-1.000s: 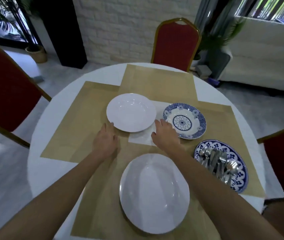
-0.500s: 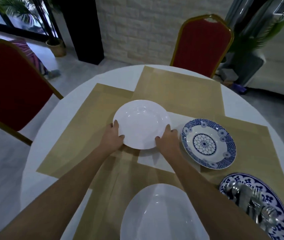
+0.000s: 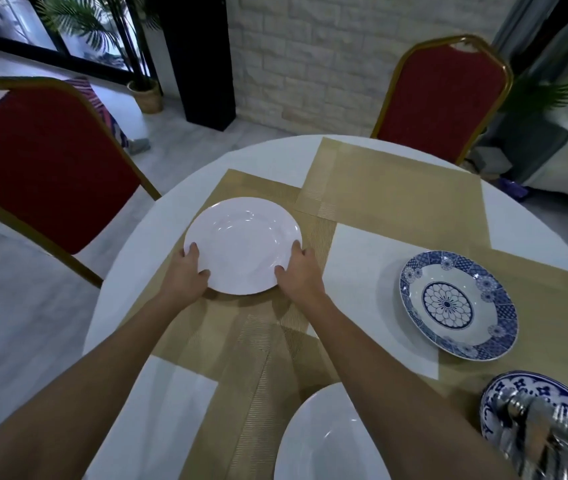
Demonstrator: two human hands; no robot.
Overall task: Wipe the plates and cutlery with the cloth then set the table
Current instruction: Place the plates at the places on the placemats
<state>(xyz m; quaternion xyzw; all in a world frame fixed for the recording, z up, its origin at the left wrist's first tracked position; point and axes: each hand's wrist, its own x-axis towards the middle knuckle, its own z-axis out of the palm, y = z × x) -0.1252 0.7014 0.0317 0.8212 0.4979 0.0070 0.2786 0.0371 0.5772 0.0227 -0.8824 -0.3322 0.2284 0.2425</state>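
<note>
Item: white plate (image 3: 242, 245), round, over the left mat (image 3: 241, 181) in front of the left-hand chair (image 3: 43, 168); I cannot tell whether it rests on the mat or sits just off it. Grip: left hand (image 3: 187, 271) and right hand (image 3: 301, 271) each hold the near rim, one on each side, thumbs on top and fingers curled round the edge. Step, as I judge it: placing this plate at a setting. To do it well I would keep it level, centre it on the mat square to the chair, lower the far edge gently, then slide the fingers out sideways without dragging the mat. Nearby: a blue plate (image 3: 457, 304) to the right, partly on a white sheet (image 3: 362, 271) that may be the cloth; an oval plate (image 3: 327, 438) at the near edge; cutlery (image 3: 535, 431) heaped on a patterned plate (image 3: 504, 393) at lower right, blurred. Surface: round white table (image 3: 130, 271) laid with overlapping gold woven mats, a far mat (image 3: 397, 199) facing a second chair (image 3: 445, 95). Room: pale brick wall (image 3: 310, 57), dark pillar (image 3: 199, 57), potted palm (image 3: 102, 26) by glass doors, grey floor.
</note>
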